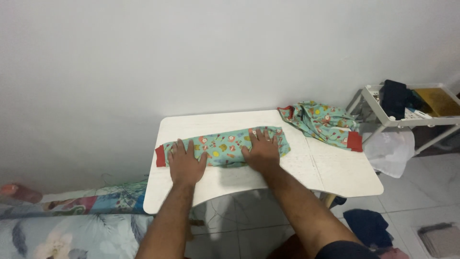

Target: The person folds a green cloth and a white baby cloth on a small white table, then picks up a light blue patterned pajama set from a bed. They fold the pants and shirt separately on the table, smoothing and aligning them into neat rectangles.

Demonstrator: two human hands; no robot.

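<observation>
Hands pressing flat on a folded child's garment (pixel 225 146), which is lying along the near-middle of the white table (pixel 335 175). Garment is showing as a long narrow band of mint-green fabric printed with small red, yellow and orange figures; a red cuff (pixel 160 156) is closing off its left end, toward the table's left edge. Left hand (pixel 184 163) is resting palm-down on the band's left part, fingers spread, gripping nothing. Right hand (pixel 261 151) is lying palm-down on the band's right part, fingers spread and pointing toward the wall, likewise pinching nothing.

Second garment (pixel 321 122) of the same print, crumpled, is sitting at the table's far right corner, one red cuff hanging toward the right edge. White wire rack (pixel 407 122) is standing right of the table, holding dark cloth and a yellow flat item. Floral bedding (pixel 72 230) is showing below the table's left side. Dark clothes (pixel 369 225) are lying on the tiled floor under the table's right side.
</observation>
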